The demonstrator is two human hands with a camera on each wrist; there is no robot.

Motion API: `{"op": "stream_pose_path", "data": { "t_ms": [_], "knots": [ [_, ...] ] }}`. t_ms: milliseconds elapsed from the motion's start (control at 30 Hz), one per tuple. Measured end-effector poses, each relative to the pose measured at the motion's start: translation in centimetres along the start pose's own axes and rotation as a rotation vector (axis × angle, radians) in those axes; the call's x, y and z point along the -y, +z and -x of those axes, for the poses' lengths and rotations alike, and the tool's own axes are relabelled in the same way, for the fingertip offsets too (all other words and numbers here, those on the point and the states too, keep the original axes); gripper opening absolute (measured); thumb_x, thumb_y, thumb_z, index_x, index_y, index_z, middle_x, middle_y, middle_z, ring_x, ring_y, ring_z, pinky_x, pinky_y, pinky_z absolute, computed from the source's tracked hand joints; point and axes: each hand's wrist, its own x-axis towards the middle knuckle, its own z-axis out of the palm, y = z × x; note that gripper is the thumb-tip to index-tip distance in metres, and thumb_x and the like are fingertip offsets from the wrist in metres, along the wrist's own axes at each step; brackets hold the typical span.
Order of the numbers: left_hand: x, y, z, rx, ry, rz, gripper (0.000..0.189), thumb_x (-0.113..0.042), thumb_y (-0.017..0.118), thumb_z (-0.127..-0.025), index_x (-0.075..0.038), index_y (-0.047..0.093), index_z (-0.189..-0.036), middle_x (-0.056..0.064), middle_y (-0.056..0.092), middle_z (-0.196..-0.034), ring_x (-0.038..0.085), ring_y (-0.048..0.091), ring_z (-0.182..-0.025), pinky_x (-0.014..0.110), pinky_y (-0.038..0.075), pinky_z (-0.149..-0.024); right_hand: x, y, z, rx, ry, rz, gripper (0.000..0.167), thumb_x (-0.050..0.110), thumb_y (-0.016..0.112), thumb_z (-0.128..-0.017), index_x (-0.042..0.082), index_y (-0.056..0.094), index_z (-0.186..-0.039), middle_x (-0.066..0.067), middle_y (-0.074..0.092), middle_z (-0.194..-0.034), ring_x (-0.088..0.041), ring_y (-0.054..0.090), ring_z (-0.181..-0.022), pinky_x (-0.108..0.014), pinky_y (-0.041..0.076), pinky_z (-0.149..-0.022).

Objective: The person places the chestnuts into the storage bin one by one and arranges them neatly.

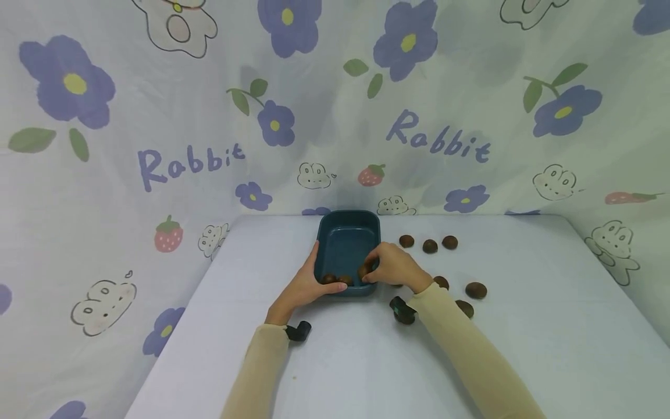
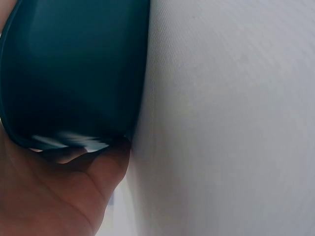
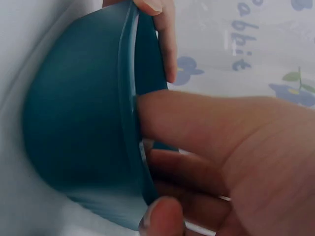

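Note:
A deep teal box (image 1: 347, 235) with rounded corners sits toward the back of the table. My left hand (image 1: 306, 285) grips it at its near left corner, fingers along the left wall and thumb over the near rim. The left wrist view has the box wall (image 2: 78, 73) filling the curve of that hand (image 2: 59, 187). My right hand (image 1: 392, 265) reaches over the right rim and pinches a brown, rounded, chestnut-like piece (image 1: 363, 271) low inside the box. Two similar brown pieces (image 1: 328, 279) lie at the near end. In the right wrist view, the right fingers (image 3: 187, 123) dip past the rim.
Several more brown pieces (image 1: 476, 290) lie scattered on the white table (image 1: 340, 361) to the right of the box, some partly behind the right wrist and sleeve (image 1: 466, 349). A patterned cloth (image 1: 335, 116) hangs behind and along the sides of the table.

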Motion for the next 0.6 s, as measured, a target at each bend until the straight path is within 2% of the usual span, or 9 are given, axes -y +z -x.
{"op": "stream_pose_path", "data": {
  "t_ms": [133,300,500,600],
  "knots": [
    [0.1,0.1,0.0,0.004,0.005,0.005,0.137,-0.062,0.087,-0.074,-0.035,-0.012,-0.165,0.0,0.0,-0.177,0.032,0.01,-0.163,0.064,0.018,-0.128,0.5,0.1,-0.7,0.023,0.066,0.056,0.03,0.024,0.093,-0.076,0.011,0.083,-0.101,0.001,0.078,-0.094,-0.013,0.065,-0.081,-0.033,0.057,-0.071],
    [0.1,0.1,0.1,-0.005,0.013,0.001,0.137,-0.063,0.087,-0.074,-0.035,-0.011,-0.165,0.0,0.001,-0.177,0.032,0.011,-0.163,0.064,0.018,-0.128,0.8,0.5,-1.2,0.028,0.106,0.116,0.029,0.025,0.095,-0.074,0.012,0.083,-0.096,0.001,0.077,-0.087,-0.015,0.066,-0.075,-0.035,0.057,-0.067],
    [0.3,0.1,0.1,-0.011,0.022,-0.001,0.136,-0.062,0.087,-0.074,-0.036,-0.012,-0.165,-0.001,0.0,-0.177,0.031,0.011,-0.163,0.064,0.018,-0.128,1.0,1.2,-1.7,0.056,0.146,0.148,0.016,0.025,0.093,-0.076,0.015,0.081,-0.08,0.003,0.075,-0.076,-0.016,0.066,-0.071,-0.039,0.057,-0.065],
    [0.3,0.2,0.1,-0.01,0.027,0.006,0.136,-0.061,0.087,-0.074,-0.036,-0.012,-0.165,-0.001,0.0,-0.177,0.031,0.011,-0.163,0.064,0.018,-0.129,1.0,1.5,-1.8,0.063,0.158,0.153,0.015,0.024,0.092,-0.076,0.017,0.079,-0.075,0.004,0.075,-0.074,-0.016,0.067,-0.072,-0.041,0.058,-0.067]
  ]
}}
